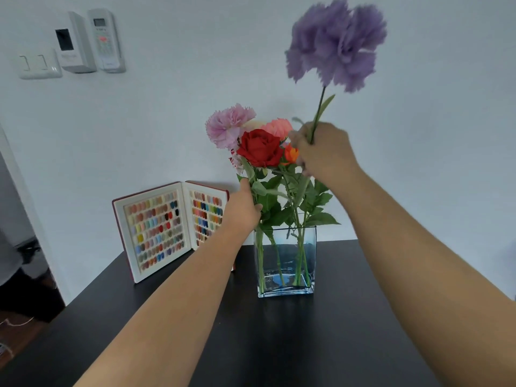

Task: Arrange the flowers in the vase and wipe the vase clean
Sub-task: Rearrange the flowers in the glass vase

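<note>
The glass vase (285,261) stands on the black desk (321,344), near its far edge, with green stems reaching down to its base; a red rose (260,148), a pink carnation (227,127) and smaller coral and orange blooms crowd above its rim; the left hand (243,209) has its grip closed round the rose's stem just above the vase; the right hand (324,149) holds its grip tight on the stem of a purple flower (336,41), lifted high over the bunch and blurred; an open colour-swatch book (170,227) stands propped at the desk's far left corner, well left of the vase
</note>
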A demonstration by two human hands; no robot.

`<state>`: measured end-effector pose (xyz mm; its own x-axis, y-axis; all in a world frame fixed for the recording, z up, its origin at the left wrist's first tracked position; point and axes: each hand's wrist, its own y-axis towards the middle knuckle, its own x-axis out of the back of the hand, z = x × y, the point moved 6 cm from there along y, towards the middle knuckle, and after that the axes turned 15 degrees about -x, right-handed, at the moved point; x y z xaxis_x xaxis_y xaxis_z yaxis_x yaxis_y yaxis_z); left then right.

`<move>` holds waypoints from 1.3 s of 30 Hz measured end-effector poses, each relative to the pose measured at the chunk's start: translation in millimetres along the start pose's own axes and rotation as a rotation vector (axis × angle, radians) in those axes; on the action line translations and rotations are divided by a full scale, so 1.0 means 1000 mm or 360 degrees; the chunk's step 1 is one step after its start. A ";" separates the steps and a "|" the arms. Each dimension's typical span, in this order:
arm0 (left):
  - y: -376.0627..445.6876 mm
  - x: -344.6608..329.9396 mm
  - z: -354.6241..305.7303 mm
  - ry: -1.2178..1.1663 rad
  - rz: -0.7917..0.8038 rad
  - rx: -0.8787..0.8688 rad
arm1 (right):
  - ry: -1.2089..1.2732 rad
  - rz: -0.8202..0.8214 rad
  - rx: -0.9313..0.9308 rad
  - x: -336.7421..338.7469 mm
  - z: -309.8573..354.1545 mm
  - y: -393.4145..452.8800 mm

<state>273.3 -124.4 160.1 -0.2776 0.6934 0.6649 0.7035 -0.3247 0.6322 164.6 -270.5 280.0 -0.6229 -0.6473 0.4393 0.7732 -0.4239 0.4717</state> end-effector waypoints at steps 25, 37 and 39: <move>-0.062 -0.014 -0.011 -0.0302 -0.0528 -0.0287 | 0.0269 0.0300 -0.0118 -0.070 -0.103 -0.044; -0.031 -0.019 -0.044 0.0304 -0.0510 -0.0228 | -0.0474 0.0044 -0.0354 -0.064 -0.131 0.021; -0.024 -0.014 -0.047 0.0335 -0.0448 -0.0243 | -0.0429 0.0235 -0.0451 -0.076 -0.132 0.031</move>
<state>229.4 -156.7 154.4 -0.5855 0.6272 0.5137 0.4792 -0.2433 0.8433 251.3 -318.4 159.9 -0.4825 -0.5413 0.6885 0.8354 -0.5206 0.1762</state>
